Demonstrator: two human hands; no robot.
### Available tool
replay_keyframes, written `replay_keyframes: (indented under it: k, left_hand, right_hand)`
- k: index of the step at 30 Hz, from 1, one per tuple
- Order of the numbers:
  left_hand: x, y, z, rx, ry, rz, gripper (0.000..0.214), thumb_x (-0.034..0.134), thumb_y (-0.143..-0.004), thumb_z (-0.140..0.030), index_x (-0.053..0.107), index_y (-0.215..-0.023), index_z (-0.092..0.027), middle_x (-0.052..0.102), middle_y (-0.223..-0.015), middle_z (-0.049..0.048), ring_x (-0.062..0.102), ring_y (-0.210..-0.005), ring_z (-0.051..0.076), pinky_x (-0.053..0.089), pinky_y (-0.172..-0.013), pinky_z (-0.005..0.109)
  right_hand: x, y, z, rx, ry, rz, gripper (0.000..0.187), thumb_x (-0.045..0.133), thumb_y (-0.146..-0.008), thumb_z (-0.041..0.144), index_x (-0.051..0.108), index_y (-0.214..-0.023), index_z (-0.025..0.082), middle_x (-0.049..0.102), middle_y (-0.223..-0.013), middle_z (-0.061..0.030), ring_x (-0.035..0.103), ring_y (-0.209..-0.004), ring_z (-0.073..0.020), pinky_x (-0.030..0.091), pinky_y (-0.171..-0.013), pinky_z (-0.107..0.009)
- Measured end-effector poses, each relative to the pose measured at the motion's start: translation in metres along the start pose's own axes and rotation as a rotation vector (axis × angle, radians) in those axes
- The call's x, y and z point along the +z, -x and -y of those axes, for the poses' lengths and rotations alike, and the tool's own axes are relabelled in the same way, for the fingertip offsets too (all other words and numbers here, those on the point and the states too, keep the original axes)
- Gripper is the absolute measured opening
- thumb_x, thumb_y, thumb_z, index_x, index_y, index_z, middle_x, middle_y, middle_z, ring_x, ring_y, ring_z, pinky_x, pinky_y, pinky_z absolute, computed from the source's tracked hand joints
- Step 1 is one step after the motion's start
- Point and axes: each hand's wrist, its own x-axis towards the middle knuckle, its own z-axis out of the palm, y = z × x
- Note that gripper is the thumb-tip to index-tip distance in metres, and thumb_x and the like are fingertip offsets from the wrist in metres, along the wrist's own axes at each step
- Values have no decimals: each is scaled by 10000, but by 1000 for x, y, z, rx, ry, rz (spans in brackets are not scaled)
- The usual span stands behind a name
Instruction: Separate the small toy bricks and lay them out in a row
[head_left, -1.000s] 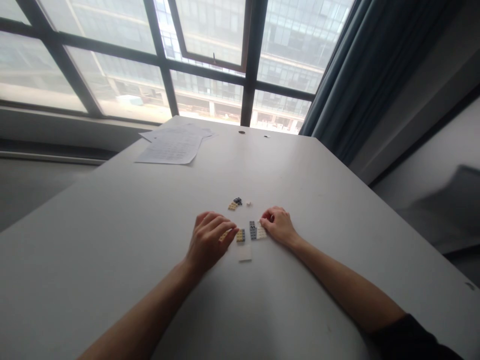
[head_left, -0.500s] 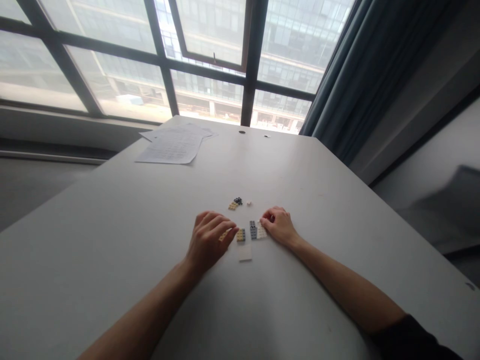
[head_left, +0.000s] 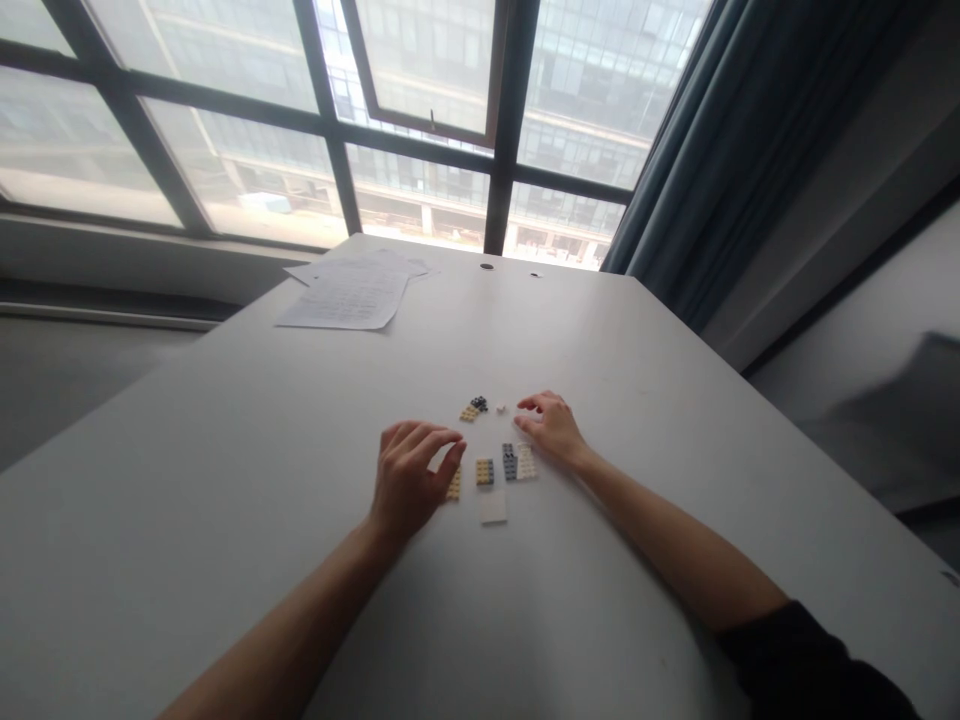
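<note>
Small toy brick plates lie on a pale grey table (head_left: 300,420). My left hand (head_left: 409,478) hovers with curled, parted fingers and holds nothing; a tan plate (head_left: 454,484) lies beside its thumb. A tan and grey plate (head_left: 484,471) and a grey and cream plate (head_left: 518,462) lie between my hands, with a flat white tile (head_left: 493,507) nearer me. My right hand (head_left: 550,424) is open, fingers stretched towards a tiny white piece (head_left: 500,407). A small tan and black cluster (head_left: 473,408) sits just left of that piece.
Printed paper sheets (head_left: 349,292) lie at the far left of the table, near the window. Two small holes (head_left: 487,266) mark the far edge. A blue-grey curtain (head_left: 712,150) hangs at the right. The table's right edge runs close to my right arm.
My right hand left the grey and cream plate and moved up towards the tiny white piece. My left hand drew back slightly, uncovering the tan plate.
</note>
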Motion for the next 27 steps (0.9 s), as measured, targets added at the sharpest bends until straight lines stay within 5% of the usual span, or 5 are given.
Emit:
replay_keyframes:
  k: [9,16,22,27]
  left_hand:
    - [1,0,2,-67,-19,12,61,608,-845,-243,657,-844,-207,696,-824,16,611,-793,179,407,-837,359]
    - [2,1,1,-33,-8,38,70,605,-848,-251,660,-853,-209,700,-833,20,608,-805,186,406,-848,368]
    - [4,1,-8,80,60,46,156,626,-849,-256,654,-999,-222,705,-885,29,604,-822,179,418,-836,360]
    - [4,1,-19,174,132,42,203,634,-847,-212,647,-1045,-254,708,-849,2,607,-771,144,435,-810,323]
  right_hand:
    - [18,-24,15,-12,75,17,166,644,-789,345,711,-851,207,650,-914,-62,556,-921,-216,381,-865,-360]
    - [7,-12,19,-80,-9,28,135,622,-829,285,686,-894,186,685,-949,-54,573,-915,-180,397,-867,-327]
    - [-7,29,33,-160,-543,117,175,629,-825,338,659,-902,184,695,-840,-24,609,-755,-136,452,-711,-270]
    - [-7,56,50,-46,-983,280,261,707,-747,411,635,-871,192,680,-768,-9,613,-700,-134,477,-646,-260]
